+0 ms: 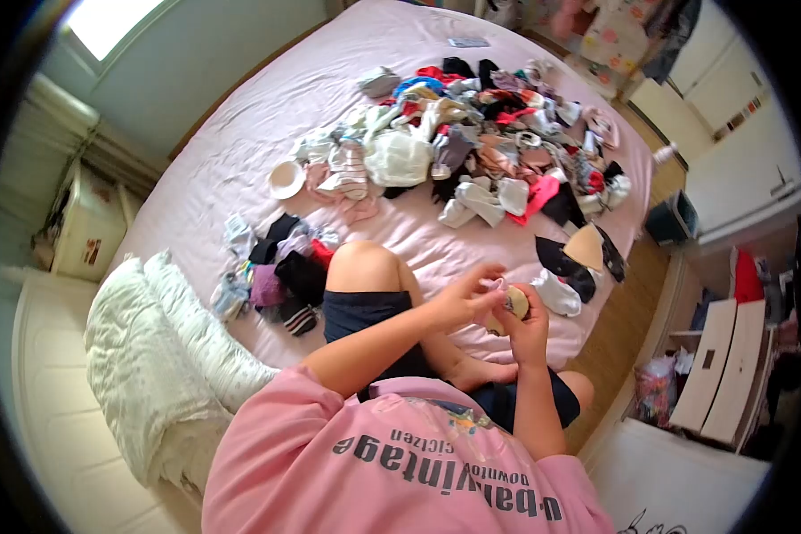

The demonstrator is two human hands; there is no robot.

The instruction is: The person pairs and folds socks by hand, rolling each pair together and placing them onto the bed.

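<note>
My left hand (468, 299) and my right hand (529, 326) meet above my crossed legs. Between them is a small cream-coloured cloth item (515, 303), bunched up, with a dark mark on it. My right hand's fingers wrap round it, while my left hand pinches at its left side, where a bit of pale pink shows. Close by on the bed lie a white sock (556, 294), dark cloth pieces (556, 258) and a beige triangular piece (585, 246). Left of my knee sits a smaller pile of rolled dark, purple and grey socks (267, 285).
A large heap of mixed socks and clothing (472, 133) covers the far middle of the pink bed (267, 98). A round cream item (287, 180) lies at its left. A white quilt (151, 356) is at the left, a dark bin (672, 218) beyond the right edge.
</note>
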